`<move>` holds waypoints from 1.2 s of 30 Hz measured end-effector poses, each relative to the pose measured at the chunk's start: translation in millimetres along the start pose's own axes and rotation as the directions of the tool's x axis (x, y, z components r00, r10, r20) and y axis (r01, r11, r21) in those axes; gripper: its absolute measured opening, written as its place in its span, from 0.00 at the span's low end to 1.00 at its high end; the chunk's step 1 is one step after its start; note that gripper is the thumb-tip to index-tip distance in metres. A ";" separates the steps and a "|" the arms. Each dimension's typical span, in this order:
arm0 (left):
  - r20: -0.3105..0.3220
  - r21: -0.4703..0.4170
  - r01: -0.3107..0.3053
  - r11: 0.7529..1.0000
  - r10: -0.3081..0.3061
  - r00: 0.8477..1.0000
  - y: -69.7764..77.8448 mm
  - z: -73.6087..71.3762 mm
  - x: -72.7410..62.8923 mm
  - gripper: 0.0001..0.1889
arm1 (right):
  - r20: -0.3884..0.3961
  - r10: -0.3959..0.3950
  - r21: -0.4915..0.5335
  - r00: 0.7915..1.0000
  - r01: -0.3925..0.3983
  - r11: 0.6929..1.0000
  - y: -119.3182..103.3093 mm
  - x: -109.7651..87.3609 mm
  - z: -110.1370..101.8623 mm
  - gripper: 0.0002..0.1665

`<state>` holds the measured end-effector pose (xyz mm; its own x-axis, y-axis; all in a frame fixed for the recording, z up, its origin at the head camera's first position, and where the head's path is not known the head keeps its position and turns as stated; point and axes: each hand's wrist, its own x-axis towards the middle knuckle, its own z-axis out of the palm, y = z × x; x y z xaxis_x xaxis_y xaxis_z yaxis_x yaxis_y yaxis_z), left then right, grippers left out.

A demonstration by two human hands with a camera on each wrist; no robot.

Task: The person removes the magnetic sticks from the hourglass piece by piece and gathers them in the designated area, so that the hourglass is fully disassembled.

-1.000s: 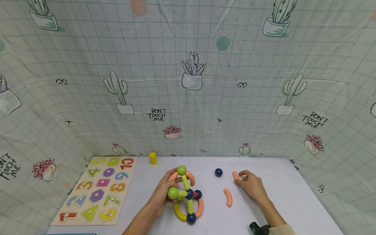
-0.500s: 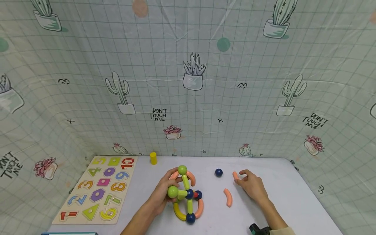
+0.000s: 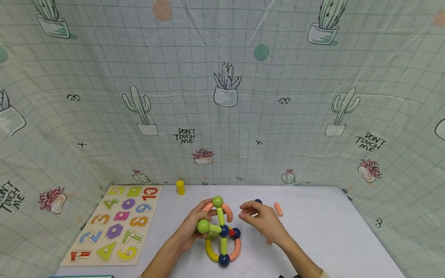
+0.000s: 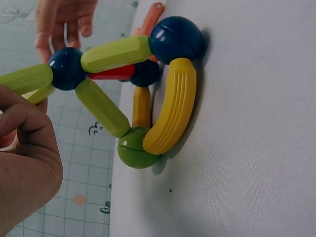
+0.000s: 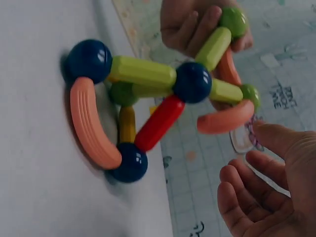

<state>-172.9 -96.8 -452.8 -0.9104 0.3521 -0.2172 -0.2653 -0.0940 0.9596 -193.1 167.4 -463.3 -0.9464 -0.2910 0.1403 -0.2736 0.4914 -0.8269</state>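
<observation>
A toy structure of magnetic balls and rods stands on the table, with a dark blue ball [image 3: 224, 231] at its centre. My left hand [image 3: 192, 227] grips its upper left part, by the green ball [image 3: 203, 226] and a light green rod. A curved peach rod [image 5: 226, 118] hangs from the top green ball [image 5: 250, 95]. Just right of that rod is my right hand [image 3: 261, 221], holding nothing, its fingers loosely bent and apart in the right wrist view. Below, curved yellow [image 4: 174, 108] and peach [image 5: 92, 123] rods join the lower balls.
Right of the right hand lies a loose peach rod [image 3: 278, 209]. A dark blue ball [image 3: 258, 201] and another peach rod [image 3: 269, 242] are mostly hidden by that hand and wrist. A number puzzle board [image 3: 114, 227] lies at left, a yellow cylinder [image 3: 180, 187] behind.
My right hand has left the loose peach rod at the right and moved left to beside the structure. The rod stays on the table. My left hand keeps its grip, nearly still.
</observation>
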 end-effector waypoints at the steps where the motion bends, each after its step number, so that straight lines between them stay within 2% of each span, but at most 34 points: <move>1: 0.003 0.001 0.000 1.000 0.000 1.000 0.1 0.0 0.0 0.36 | 0.011 -0.016 0.013 1.000 0.016 1.000 -4.3 0.7 4.9 0.19; 8: 0.045 0.017 -0.008 1.000 0.007 0.999 -1.0 -2.7 -0.7 0.35 | 0.004 -0.113 0.072 0.994 0.112 0.991 -23.7 6.5 28.6 0.19; 13: 0.085 0.041 -0.021 0.999 0.017 0.996 -1.9 -4.2 -0.6 0.34 | -0.042 -0.154 0.053 0.987 0.156 0.986 -27.8 9.1 35.9 0.16; 30: 0.102 0.052 -0.026 0.998 0.020 0.995 -0.1 -5.3 -0.4 0.33 | -0.054 -0.160 -0.024 0.986 0.159 0.987 -31.5 11.8 35.0 0.07; 36: 0.113 0.043 -0.026 0.999 0.021 0.993 -1.5 -5.6 -0.3 0.34 | -0.053 -0.133 -0.020 0.990 0.132 0.991 -32.7 12.1 34.2 0.06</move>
<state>-174.0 -102.0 -455.2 -0.8740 0.4530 -0.1758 -0.2280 -0.0629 0.9716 -189.7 119.7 -453.1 -0.9094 -0.3100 0.2772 -0.3994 0.4648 -0.7902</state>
